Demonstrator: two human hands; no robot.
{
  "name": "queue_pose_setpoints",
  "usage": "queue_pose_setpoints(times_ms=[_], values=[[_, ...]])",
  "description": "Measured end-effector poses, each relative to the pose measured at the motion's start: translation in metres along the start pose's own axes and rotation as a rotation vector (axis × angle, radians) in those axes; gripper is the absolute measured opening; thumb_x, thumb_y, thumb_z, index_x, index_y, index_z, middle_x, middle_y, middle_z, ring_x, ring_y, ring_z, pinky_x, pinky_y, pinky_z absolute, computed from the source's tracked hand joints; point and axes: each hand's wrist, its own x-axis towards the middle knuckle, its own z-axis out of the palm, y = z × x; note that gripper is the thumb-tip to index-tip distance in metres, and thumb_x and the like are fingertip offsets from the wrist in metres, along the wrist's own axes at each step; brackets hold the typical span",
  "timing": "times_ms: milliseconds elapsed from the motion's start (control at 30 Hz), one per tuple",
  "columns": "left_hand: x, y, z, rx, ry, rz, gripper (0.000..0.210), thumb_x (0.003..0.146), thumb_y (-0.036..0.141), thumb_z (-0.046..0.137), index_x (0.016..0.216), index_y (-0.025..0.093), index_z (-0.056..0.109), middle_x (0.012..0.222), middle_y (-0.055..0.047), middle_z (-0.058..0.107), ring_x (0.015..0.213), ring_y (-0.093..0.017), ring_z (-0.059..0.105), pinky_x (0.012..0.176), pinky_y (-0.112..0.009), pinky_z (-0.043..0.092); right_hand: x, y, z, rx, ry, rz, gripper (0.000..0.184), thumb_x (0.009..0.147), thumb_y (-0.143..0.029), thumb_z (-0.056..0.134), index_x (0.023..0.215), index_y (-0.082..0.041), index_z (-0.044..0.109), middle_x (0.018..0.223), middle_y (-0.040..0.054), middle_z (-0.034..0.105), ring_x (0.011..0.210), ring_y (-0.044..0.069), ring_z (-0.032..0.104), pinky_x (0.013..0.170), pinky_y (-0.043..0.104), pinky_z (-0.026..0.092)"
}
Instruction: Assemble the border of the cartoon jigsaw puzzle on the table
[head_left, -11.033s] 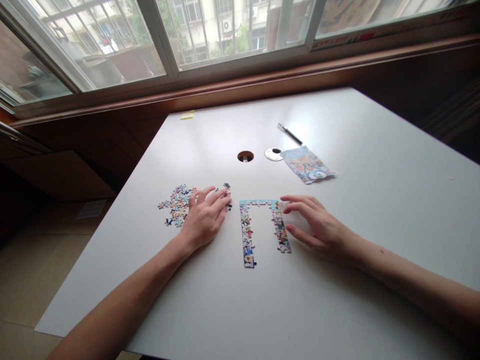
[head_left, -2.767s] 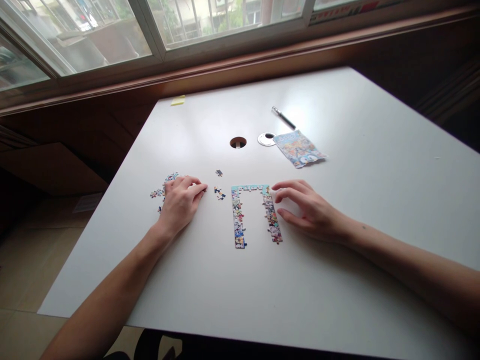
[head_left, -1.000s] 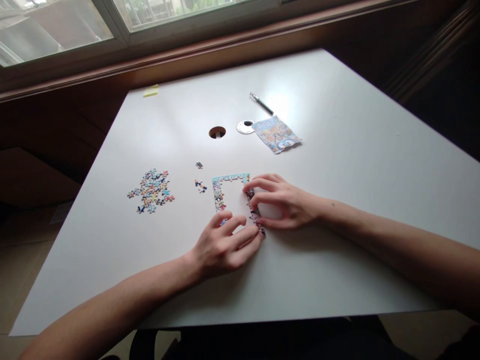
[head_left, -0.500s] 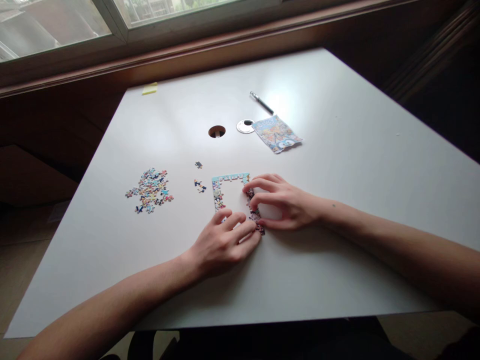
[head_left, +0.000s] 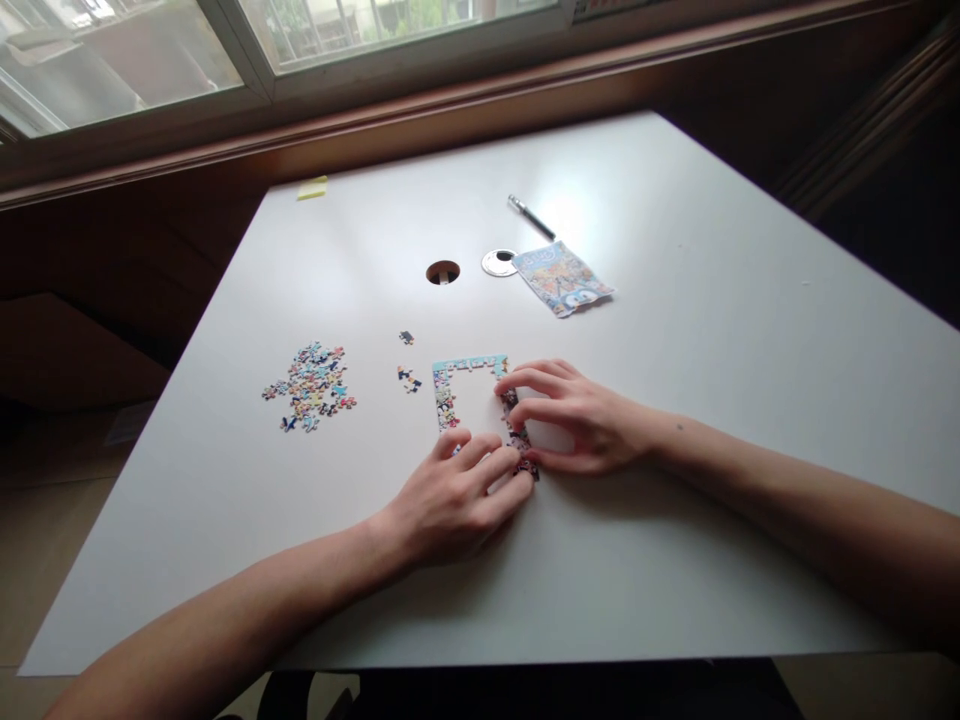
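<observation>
A jigsaw border (head_left: 444,404) lies flat on the white table, light blue along its far side and many-coloured along the others, with bare tabletop inside it. My right hand (head_left: 581,415) arches over its right side, thumb and fingertips closed on the edge pieces. Across the near side lies my left hand (head_left: 465,500), its fingers curled down onto the pieces near the right corner and hiding most of that side. The two hands almost meet at this corner. To the left lie a dark loose piece (head_left: 406,338) and a few joined pieces (head_left: 409,379).
A pile of jigsaw pieces (head_left: 311,388) spreads on the left of the table (head_left: 675,560). Farther back are a round hole (head_left: 442,272), a metal ring cover (head_left: 496,263), a printed picture packet (head_left: 564,280) and a pen (head_left: 532,217). Yellow tape (head_left: 312,188) marks the far left corner.
The whole view has shifted slightly, so everything sits a little lower and to the right. Both hands keep nearly the same pose on the jigsaw border.
</observation>
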Motion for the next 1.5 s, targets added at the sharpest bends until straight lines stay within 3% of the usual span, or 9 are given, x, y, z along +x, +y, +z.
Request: queue_pose_setpoints(times_ms=[167, 333, 500, 633, 767, 867, 1033, 1167, 1500], values=[[0.0, -0.022, -0.009, -0.035, 0.099, 0.0, 0.015, 0.091, 0.019, 0.057, 0.104, 0.019, 0.065, 0.1, -0.005, 0.072, 0.099, -0.02, 0.062, 0.087, -0.037, 0.04, -0.001, 0.001, -0.001, 0.0, -0.019, 0.013, 0.022, 0.084, -0.029, 0.065, 0.105, -0.023, 0.061, 0.13, 0.0121, 0.055, 0.122, 0.029, 0.047, 0.105, 0.049, 0.038], [-0.017, -0.096, -0.026, 0.065, 0.195, -0.388, 0.011, 0.088, 0.013, 0.058, 0.09, 0.021, 0.066, 0.091, -0.003, 0.071, 0.093, -0.02, 0.061, 0.086, -0.038, 0.045, -0.001, 0.002, -0.001, 0.025, -0.018, 0.011, 0.022, 0.084, -0.03, 0.065, 0.104, -0.024, 0.061, 0.13, 0.0114, 0.055, 0.122, 0.028, 0.047, 0.105, 0.049, 0.038], [-0.041, -0.138, -0.027, 0.079, 0.126, -0.511, 0.019, 0.087, 0.014, 0.058, 0.098, 0.023, 0.071, 0.1, -0.004, 0.072, 0.099, -0.023, 0.061, 0.092, -0.041, 0.048, -0.001, 0.002, -0.001, 0.04, -0.02, 0.011, 0.021, 0.084, -0.029, 0.065, 0.104, -0.024, 0.062, 0.129, 0.0113, 0.056, 0.123, 0.029, 0.047, 0.105, 0.05, 0.038], [-0.041, -0.135, -0.019, 0.04, 0.055, -0.501, 0.031, 0.092, 0.017, 0.053, 0.12, 0.023, 0.066, 0.12, -0.005, 0.069, 0.114, -0.024, 0.059, 0.101, -0.041, 0.046, -0.002, 0.003, -0.001, 0.043, -0.014, 0.021, 0.021, 0.084, -0.03, 0.065, 0.104, -0.024, 0.062, 0.13, 0.0113, 0.056, 0.123, 0.029, 0.048, 0.105, 0.05, 0.038], [-0.038, -0.134, -0.013, 0.011, -0.037, -0.514, 0.045, 0.099, 0.018, 0.042, 0.143, 0.024, 0.048, 0.146, -0.004, 0.055, 0.14, -0.023, 0.043, 0.117, -0.044, 0.032, -0.002, 0.003, -0.001, 0.04, -0.026, 0.021, 0.02, 0.084, -0.03, 0.065, 0.103, -0.024, 0.063, 0.13, 0.0113, 0.056, 0.122, 0.029, 0.048, 0.104, 0.05, 0.039], [-0.038, -0.136, -0.013, -0.006, -0.086, -0.559, 0.05, 0.101, 0.02, 0.038, 0.15, 0.024, 0.037, 0.151, -0.006, 0.05, 0.147, -0.023, 0.035, 0.12, -0.047, 0.025, -0.001, 0.002, -0.002, 0.039, -0.022, 0.022, 0.02, 0.084, -0.031, 0.064, 0.103, -0.024, 0.062, 0.13, 0.0114, 0.056, 0.122, 0.029, 0.048, 0.104, 0.05, 0.039], [-0.037, -0.131, -0.02, 0.013, 0.007, -0.468, 0.038, 0.095, 0.02, 0.051, 0.132, 0.027, 0.058, 0.137, -0.004, 0.062, 0.133, -0.024, 0.05, 0.114, -0.047, 0.03, 0.0, 0.001, -0.003, 0.034, -0.022, 0.012, 0.02, 0.084, -0.03, 0.064, 0.103, -0.024, 0.062, 0.13, 0.0117, 0.056, 0.122, 0.028, 0.048, 0.104, 0.049, 0.039], [-0.035, -0.123, -0.024, 0.038, -0.009, -0.392, 0.025, 0.09, 0.022, 0.061, 0.113, 0.029, 0.069, 0.131, -0.003, 0.065, 0.128, -0.027, 0.052, 0.108, -0.049, 0.031, -0.001, 0.001, -0.002, 0.033, -0.021, 0.021, 0.019, 0.084, -0.03, 0.065, 0.102, -0.024, 0.062, 0.129, 0.0114, 0.056, 0.121, 0.028, 0.048, 0.104, 0.05, 0.039], [-0.033, -0.12, -0.025, -0.012, -0.059, -0.365, 0.012, 0.094, 0.019, 0.056, 0.093, 0.024, 0.066, 0.119, -0.003, 0.069, 0.117, -0.024, 0.055, 0.1, -0.043, 0.032, -0.001, 0.002, -0.002, 0.041, -0.018, 0.011, 0.021, 0.083, -0.03, 0.066, 0.103, -0.024, 0.062, 0.13, 0.0117, 0.056, 0.123, 0.029, 0.047, 0.105, 0.049, 0.039]])
